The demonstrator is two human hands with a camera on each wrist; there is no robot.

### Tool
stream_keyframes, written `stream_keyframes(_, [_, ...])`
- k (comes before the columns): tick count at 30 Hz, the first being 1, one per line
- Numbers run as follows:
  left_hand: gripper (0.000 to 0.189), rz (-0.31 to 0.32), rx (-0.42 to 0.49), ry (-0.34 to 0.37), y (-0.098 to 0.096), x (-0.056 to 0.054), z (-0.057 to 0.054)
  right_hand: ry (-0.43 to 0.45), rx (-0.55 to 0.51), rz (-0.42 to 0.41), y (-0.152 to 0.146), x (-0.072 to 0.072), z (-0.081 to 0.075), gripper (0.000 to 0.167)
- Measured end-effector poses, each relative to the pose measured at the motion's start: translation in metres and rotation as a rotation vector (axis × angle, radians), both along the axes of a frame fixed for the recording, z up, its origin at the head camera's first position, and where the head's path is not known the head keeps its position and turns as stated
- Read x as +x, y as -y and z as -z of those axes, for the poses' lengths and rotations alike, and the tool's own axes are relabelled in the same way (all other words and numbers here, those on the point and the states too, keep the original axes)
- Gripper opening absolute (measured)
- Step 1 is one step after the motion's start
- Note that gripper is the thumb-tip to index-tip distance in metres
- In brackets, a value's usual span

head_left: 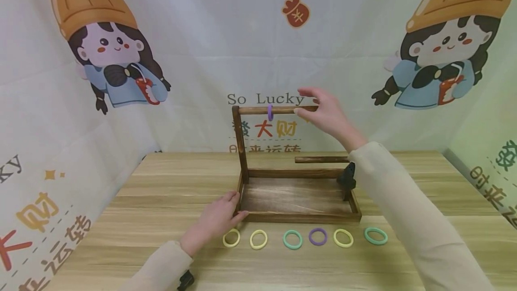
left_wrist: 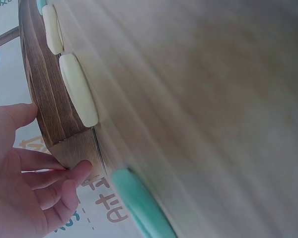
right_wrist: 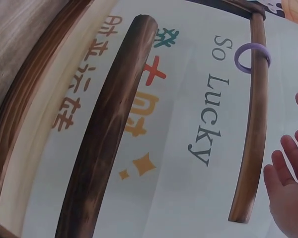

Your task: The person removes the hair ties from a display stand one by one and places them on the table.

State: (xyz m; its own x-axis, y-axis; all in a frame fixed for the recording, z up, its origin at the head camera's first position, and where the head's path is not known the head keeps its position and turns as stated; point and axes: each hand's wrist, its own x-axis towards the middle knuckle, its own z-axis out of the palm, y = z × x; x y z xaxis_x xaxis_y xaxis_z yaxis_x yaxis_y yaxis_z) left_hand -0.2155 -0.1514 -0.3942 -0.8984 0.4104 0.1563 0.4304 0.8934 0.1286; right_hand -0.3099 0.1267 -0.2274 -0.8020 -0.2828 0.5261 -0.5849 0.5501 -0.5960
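A dark wooden rack [head_left: 303, 217] with a tray base, a left post and two horizontal bars stands on the table. My left hand [head_left: 218, 215] holds its front left corner, thumb along the front wall and fingers at the side; the left wrist view shows this hand [left_wrist: 35, 183] at the wood. On the upper bar [right_wrist: 256, 124] hangs a purple ring [head_left: 270, 112], left of my right hand [head_left: 325, 113]. That hand is near the bar's free end, thumb and fingers spread apart, holding nothing. In the right wrist view its fingers [right_wrist: 283, 168] appear beside the bar.
Before the rack lies a row of rings: yellow ones [head_left: 258, 240], green ones [head_left: 292, 240] and a purple one [head_left: 318, 236]. The lower bar [head_left: 321, 160] juts leftward below my right forearm. A printed cloth [head_left: 202, 57] hangs behind the table.
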Motion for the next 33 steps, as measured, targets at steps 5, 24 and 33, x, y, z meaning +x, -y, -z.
stream_keyframes(5, [0.061,-0.002,0.005,-0.010,0.000,0.000,0.000,0.024,0.047,-0.023,0.013,-0.005,0.001,0.055])
stream_keyframes(24, [0.060,0.008,0.018,-0.026,0.000,0.000,0.000,0.049,0.236,0.061,0.049,-0.013,0.005,0.062])
stream_keyframes(33, [0.061,0.010,0.012,-0.021,0.000,0.000,0.000,0.029,0.304,0.111,0.054,-0.014,0.007,0.060])
